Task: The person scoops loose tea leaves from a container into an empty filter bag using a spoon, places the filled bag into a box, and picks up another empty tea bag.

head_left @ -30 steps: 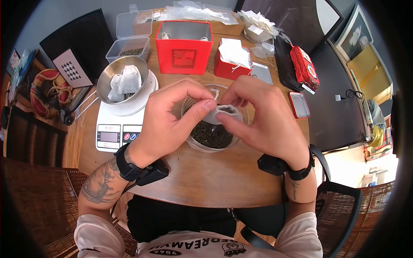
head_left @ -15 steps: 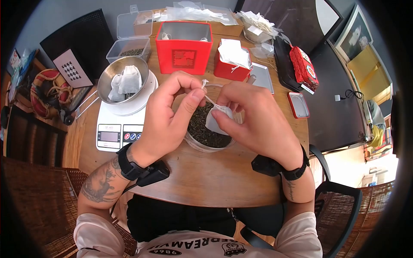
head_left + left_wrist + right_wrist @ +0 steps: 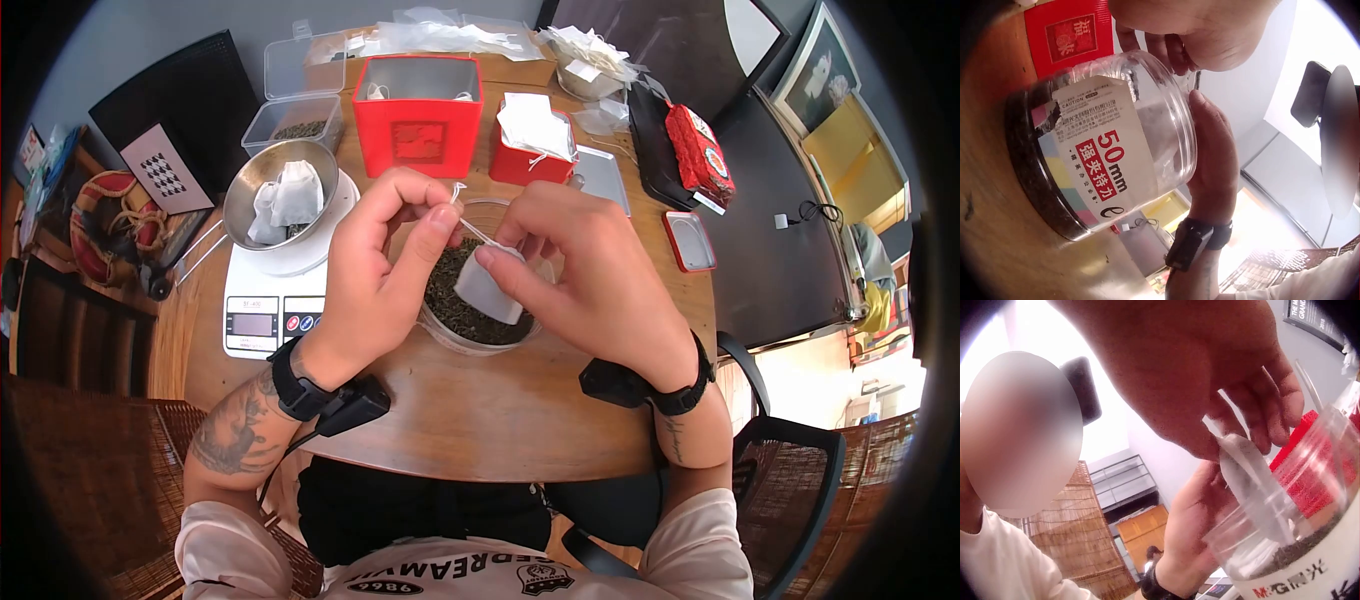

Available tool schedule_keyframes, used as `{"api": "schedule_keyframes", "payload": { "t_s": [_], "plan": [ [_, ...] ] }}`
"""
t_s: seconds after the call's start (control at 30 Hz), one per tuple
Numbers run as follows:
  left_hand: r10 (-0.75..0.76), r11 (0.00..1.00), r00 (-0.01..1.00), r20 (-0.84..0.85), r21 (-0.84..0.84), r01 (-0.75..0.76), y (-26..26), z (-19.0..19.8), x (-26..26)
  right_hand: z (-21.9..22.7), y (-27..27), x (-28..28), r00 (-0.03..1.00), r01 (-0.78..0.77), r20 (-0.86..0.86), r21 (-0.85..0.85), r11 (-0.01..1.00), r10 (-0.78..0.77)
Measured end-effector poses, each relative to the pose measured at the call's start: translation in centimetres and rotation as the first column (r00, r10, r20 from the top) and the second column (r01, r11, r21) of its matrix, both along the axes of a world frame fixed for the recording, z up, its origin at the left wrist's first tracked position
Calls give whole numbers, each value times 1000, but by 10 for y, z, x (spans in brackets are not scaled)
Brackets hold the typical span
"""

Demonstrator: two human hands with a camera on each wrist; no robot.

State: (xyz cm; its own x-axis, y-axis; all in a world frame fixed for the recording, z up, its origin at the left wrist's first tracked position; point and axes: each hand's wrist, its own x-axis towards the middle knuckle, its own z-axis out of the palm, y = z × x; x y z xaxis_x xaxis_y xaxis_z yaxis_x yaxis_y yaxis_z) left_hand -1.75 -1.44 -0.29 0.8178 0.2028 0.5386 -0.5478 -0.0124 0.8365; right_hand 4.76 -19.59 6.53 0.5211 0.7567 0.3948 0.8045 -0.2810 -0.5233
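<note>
In the head view the left hand [image 3: 385,270] pinches the looped end of a white drawstring [image 3: 478,233] between thumb and fingers. The right hand [image 3: 590,280] grips the top of a small white tea bag [image 3: 488,287] where the string comes out. The bag hangs over a round clear tub [image 3: 462,346] of dark loose leaves [image 3: 455,305]. In the left wrist view the tub [image 3: 1100,150] has a torn printed label. The right wrist view shows the bag [image 3: 1254,481] below the right hand's fingers, partly behind the tub's clear wall.
Left of the tub, a metal pan [image 3: 240,200] with filled bags sits on a white scale [image 3: 250,285]. Behind stand a large red tin [image 3: 420,125], a smaller red tin [image 3: 520,163] with white bags, and a clear box [image 3: 262,130]. A red lid [image 3: 690,240] lies at right.
The string was bunched near the bag's open mouth and is now drawn out between the hands. The mouth is gathered, and the bag has swung lower and left over the leaves.
</note>
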Motion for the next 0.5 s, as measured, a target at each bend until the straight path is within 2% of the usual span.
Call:
{"api": "schedule_keyframes", "payload": {
  "t_s": [0.2,0.27,0.33,0.37,0.43,0.5],
  "plan": [
    [57,994,998,24,96,-59,5,-2,1,9,-6,7,998,3,57,108,994,-10],
    [64,993,998,17,101,-66,7,0,2,19,-17,15,988,99,108,113,989,-111],
    [66,992,998,11,104,-67,7,0,3,31,-29,24,972,220,51,137,966,-229],
    [79,993,997,-4,89,-79,7,-1,4,34,-35,33,970,226,56,135,965,-235],
    [82,994,996,-17,72,-81,7,-2,4,35,-46,56,933,342,6,287,895,-359],
    [74,993,996,-45,98,-69,7,-2,4,30,-58,81,910,382,68,243,892,-408]
  ]
}}
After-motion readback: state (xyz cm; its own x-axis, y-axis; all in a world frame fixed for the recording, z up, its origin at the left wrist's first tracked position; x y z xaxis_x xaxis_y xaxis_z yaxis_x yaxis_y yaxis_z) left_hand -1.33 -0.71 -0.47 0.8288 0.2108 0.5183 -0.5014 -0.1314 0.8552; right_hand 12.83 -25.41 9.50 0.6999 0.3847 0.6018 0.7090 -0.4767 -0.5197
